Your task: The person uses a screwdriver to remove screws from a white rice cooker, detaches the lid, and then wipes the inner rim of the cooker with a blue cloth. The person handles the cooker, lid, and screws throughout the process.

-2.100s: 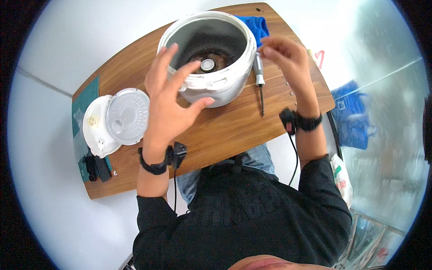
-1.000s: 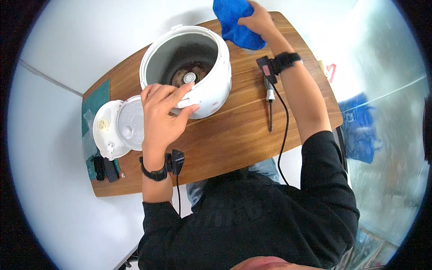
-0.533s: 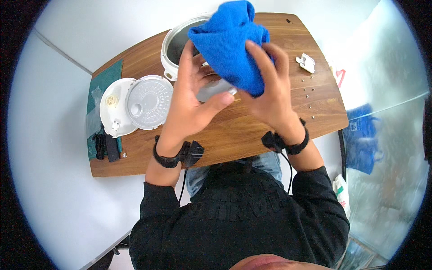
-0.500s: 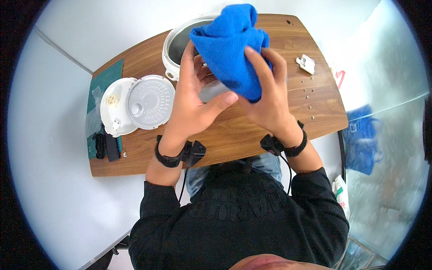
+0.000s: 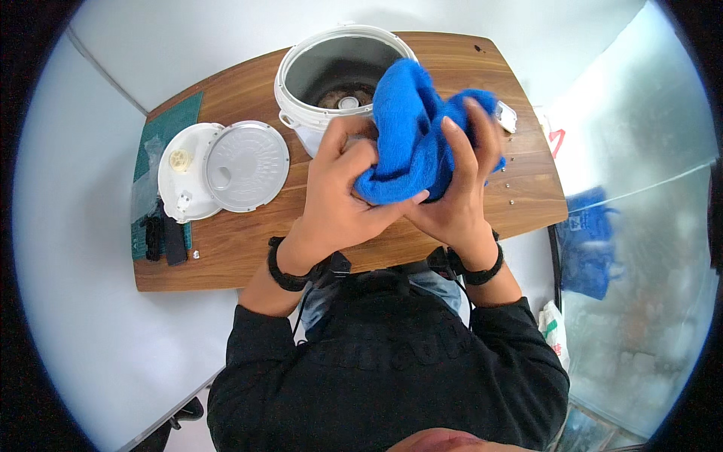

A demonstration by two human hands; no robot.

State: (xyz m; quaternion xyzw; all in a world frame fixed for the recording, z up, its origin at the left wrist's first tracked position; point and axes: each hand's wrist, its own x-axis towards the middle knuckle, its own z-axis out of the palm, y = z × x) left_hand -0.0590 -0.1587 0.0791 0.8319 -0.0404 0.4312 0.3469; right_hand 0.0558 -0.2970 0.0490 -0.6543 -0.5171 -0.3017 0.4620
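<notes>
A bunched blue cloth (image 5: 410, 143) is held up over the middle of the table, in front of a white rice cooker body (image 5: 309, 117). My left hand (image 5: 339, 192) grips the cloth's left edge with curled fingers, its thumb underneath. On the other side my right hand (image 5: 463, 181) holds the cloth between thumb and fingers; the fingertips are somewhat blurred. The cooker body is lidless, with a dark interior and a small round pale part at its bottom. Its front right side is hidden by the cloth.
A white round lid (image 5: 172, 200) and a translucent disc (image 5: 248, 166) overlap on the left, partly on a green mat (image 5: 167, 120). Dark straps (image 5: 175, 241) lie near the left edge. Several small screws (image 5: 507, 187) and a white plastic piece (image 5: 506, 117) are on the right.
The cloth has come down and nearer to me, and its folds have shifted. My left fingers have curled onto its edge. More of the cooker's inside now shows.
</notes>
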